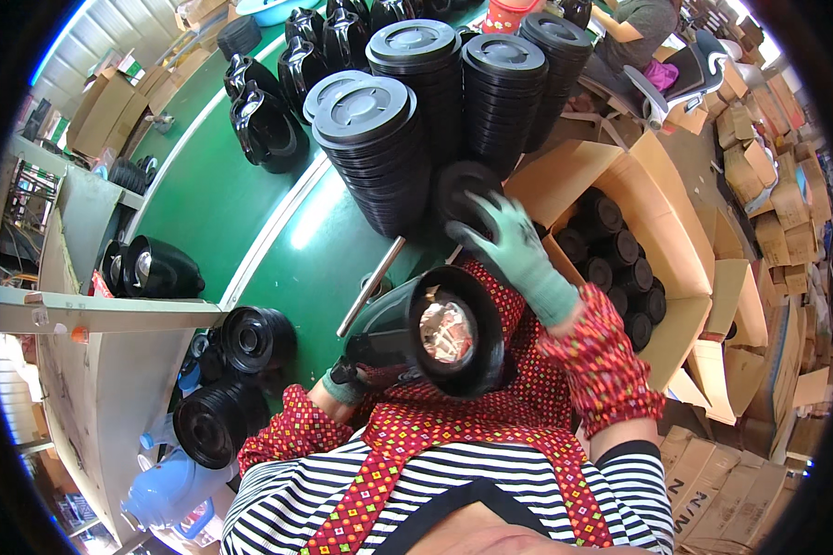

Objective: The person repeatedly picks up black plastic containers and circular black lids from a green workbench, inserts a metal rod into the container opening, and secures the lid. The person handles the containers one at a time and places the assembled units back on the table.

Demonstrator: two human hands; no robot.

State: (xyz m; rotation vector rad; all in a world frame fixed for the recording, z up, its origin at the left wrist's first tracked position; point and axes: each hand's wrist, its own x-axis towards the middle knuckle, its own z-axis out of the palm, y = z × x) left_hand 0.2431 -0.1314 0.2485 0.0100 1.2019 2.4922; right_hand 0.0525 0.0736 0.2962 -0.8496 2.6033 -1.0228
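Observation:
A black plastic jug body [379, 319] lies tilted in front of me, its wide open end toward me and a shiny silvery surface [447, 331] inside. My left hand [344, 385], in a glove, is closed on the jug body from its left side; most of its fingers are hidden. My right hand [516, 248], in a pale green glove, is closed on the edge of a black round disc [463, 190]. That disc stands tilted against tall stacks of black round discs [372, 153]. A metal rod [370, 287] slants beside the jug body.
Several glossy black jugs [267, 129] stand on the green table [194, 176]. At right, an open carton [671, 227] holds black cylindrical parts [620, 250]. More black round parts [215, 421] lie at left near a blue plastic bottle [171, 490]. A person [634, 32] sits at the far right.

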